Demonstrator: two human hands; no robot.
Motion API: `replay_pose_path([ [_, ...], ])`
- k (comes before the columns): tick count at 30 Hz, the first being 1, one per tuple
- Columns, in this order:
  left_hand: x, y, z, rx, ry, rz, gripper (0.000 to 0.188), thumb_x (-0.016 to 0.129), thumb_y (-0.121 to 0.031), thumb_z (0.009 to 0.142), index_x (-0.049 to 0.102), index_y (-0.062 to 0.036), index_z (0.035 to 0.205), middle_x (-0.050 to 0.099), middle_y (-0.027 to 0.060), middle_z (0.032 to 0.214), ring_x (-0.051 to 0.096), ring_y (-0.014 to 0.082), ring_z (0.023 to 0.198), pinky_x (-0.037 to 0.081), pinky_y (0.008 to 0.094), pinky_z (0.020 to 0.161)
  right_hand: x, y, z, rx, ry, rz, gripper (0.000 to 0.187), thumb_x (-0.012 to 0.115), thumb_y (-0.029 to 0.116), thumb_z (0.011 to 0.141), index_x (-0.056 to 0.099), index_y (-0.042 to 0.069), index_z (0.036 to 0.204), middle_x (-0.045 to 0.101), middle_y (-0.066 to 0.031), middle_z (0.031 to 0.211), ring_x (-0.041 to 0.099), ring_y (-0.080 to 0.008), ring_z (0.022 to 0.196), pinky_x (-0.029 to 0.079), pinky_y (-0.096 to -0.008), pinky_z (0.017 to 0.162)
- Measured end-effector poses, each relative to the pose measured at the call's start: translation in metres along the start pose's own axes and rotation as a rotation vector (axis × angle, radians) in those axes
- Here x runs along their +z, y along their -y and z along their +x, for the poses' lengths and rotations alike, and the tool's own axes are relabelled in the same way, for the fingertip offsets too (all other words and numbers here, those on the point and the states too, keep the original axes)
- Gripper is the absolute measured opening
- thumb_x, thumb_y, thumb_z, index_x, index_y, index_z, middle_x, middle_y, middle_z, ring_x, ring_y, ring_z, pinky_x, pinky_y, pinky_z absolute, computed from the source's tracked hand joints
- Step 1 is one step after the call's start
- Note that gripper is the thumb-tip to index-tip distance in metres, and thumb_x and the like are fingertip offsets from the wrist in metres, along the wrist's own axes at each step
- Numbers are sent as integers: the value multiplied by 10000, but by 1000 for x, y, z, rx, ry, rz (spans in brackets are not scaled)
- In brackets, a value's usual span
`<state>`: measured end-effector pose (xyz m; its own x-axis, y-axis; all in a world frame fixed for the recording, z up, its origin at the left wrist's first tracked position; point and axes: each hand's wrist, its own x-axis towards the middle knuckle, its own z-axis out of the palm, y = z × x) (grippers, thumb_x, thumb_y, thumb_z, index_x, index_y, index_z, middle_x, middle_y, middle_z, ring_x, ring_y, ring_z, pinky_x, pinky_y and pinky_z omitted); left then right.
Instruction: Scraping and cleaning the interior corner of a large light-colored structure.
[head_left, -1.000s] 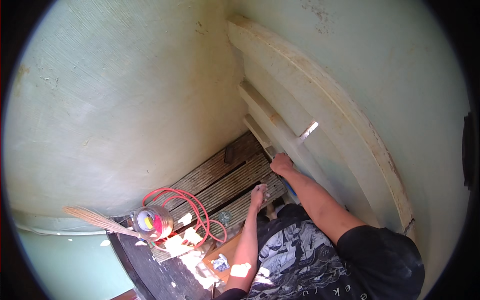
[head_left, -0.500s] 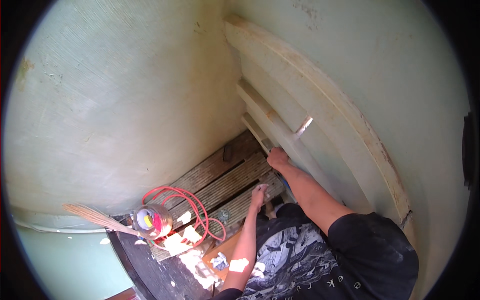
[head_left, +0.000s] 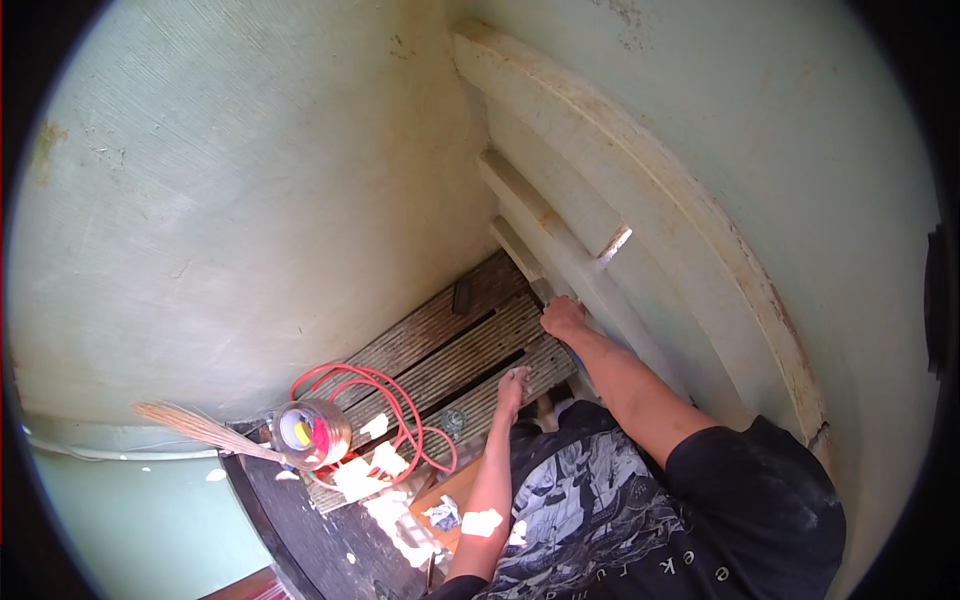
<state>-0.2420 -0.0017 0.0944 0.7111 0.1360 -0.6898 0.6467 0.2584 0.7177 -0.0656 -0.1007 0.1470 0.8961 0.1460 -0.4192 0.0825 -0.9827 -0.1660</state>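
Observation:
My right hand (head_left: 563, 316) is closed in a fist against the foot of the pale green wall, beside the lowest ledge (head_left: 518, 248). Whatever it grips is hidden under the fingers. Above the wooden slats, in front of my body, my left hand (head_left: 514, 383) is held with its fingers curled. It looks whitish, as if dusty, and what it may hold is too small to make out. Grooved, weathered slats (head_left: 455, 345) lie beneath both hands, with dark gaps between them. Near the back wall a small dark block (head_left: 461, 297) rests on the slats.
Left of my arm stand a clear round tub (head_left: 338, 432) holding tape rolls and a looped red hose (head_left: 408, 400). A straw broom (head_left: 200, 428) leans by the tub. Crumpled paper (head_left: 442, 514) lies on an orange-brown board. Along the right wall runs a long curved ledge (head_left: 640, 130).
The view has shifted slightly. My right hand has slid a little toward me along the wall's foot, still closed. My left hand has barely moved.

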Motion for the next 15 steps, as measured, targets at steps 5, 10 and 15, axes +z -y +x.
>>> replay_pose_path([
  [5, -1, -4, -2, -26, -33, 2, 272, 454, -357, 889, 582, -145, 1001, 501, -46, 877, 491, 83, 663, 367, 261, 544, -21, 10, -2, 52, 37, -20, 290, 516, 289, 860, 650, 57, 970, 633, -124, 1007, 606, -279, 972, 497, -393, 801],
  [10, -2, -7, -1, 13, -80, -61, 257, 478, -295, 883, 589, -85, 980, 521, -20, 769, 450, 76, 560, 306, 215, 431, 9, -5, -5, 32, 9, 33, 328, 488, 322, 879, 639, 46, 972, 629, -141, 1004, 610, -294, 952, 499, -398, 791],
  [15, -3, -11, 0, 3, -47, -19, 246, 498, -274, 863, 592, -71, 965, 510, -15, 705, 432, 81, 522, 315, 226, 432, 15, -7, 13, 71, -15, 90, 357, 515, 350, 864, 627, 33, 986, 613, -190, 1014, 601, -333, 954, 497, -403, 793],
])
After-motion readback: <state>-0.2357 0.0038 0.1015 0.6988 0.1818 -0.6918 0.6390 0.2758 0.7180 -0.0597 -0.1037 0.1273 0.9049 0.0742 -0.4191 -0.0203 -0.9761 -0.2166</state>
